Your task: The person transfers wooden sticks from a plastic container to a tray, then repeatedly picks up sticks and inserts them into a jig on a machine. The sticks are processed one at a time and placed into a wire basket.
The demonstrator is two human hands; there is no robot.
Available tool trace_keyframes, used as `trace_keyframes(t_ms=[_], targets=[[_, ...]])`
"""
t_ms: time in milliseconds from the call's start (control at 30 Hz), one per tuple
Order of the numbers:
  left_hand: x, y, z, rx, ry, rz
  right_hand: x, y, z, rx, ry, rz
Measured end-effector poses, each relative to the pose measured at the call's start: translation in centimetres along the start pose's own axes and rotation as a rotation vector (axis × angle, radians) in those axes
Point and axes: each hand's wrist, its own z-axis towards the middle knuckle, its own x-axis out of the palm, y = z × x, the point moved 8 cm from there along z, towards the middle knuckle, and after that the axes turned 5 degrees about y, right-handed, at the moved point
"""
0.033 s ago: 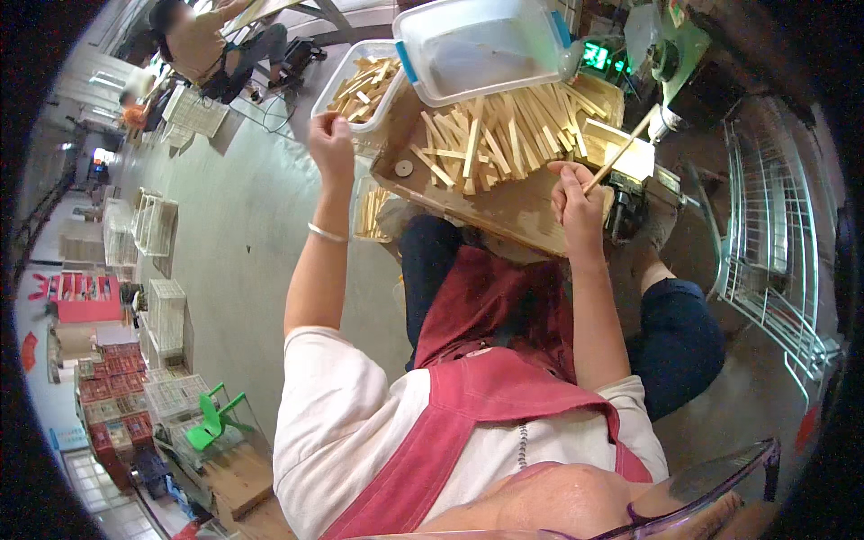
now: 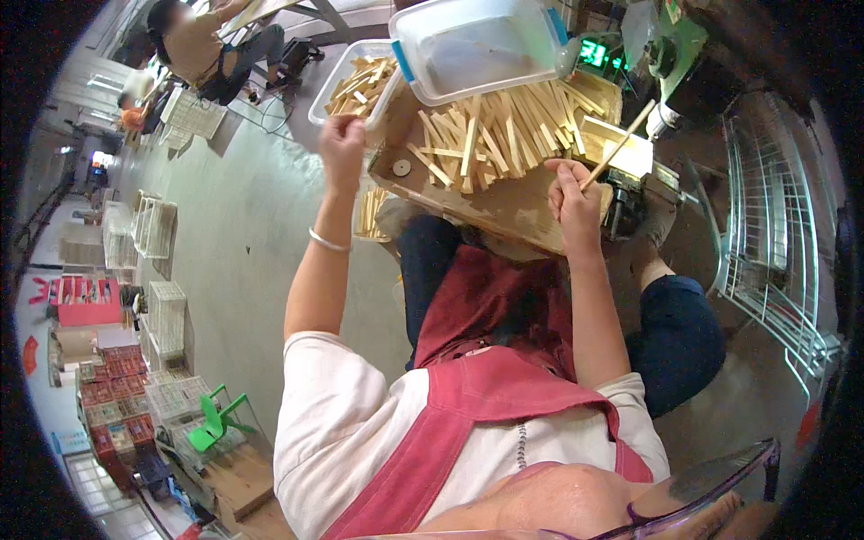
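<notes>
Both bare forearms reach up and away from the body, the left one stretched farther and angled slightly outward, with a thin bangle round its wrist. The left hand (image 2: 342, 148) is curled into a loose fist, knuckles turned toward the camera, its grip closed on nothing that can be made out. The right hand (image 2: 573, 200) is bent at the wrist, fingers folded tight with the thumb pressed across them in a pinching grip.

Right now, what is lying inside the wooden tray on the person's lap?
A pile of pale wooden sticks fills the wooden tray. A clear plastic bin covers its far end, hiding what lies beneath.
</notes>
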Motion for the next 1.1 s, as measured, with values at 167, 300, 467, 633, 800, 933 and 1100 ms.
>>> trace_keyframes(t_ms=[167, 300, 467, 633, 800, 933, 1100], targets=[[9.5, -1.3, -6.0, -0.169, 0.463, 0.266, 1.1, -0.4, -0.2, -0.001, 0.037, -0.024], [11.2, -2.2, -5.9, -0.18, 0.339, 0.536, 1.0, 0.1, -0.6, -0.013, 0.048, -0.04], [10.9, -2.8, -3.7, -0.078, 0.106, 0.28, 0.6, 0.4, -0.5, -0.023, 0.032, -0.092], [5.1, 0.4, -1.5, -0.099, -0.192, -0.054, 0.3, 0.6, -0.5, -0.001, 0.035, -0.054], [-4.7, 7.1, 1.7, -0.271, -0.447, -0.116, 0.0, -0.2, 0.0, -0.014, 0.037, -0.072], [-5.0, 10.7, 3.7, -0.608, -0.233, -0.275, 0.7, -0.5, 0.2, 0.004, 0.023, -0.092], [-4.1, 13.8, 4.6, -0.759, -0.02, -0.426, 2.1, 0.2, -0.3, 0.009, 0.06, -0.178]])
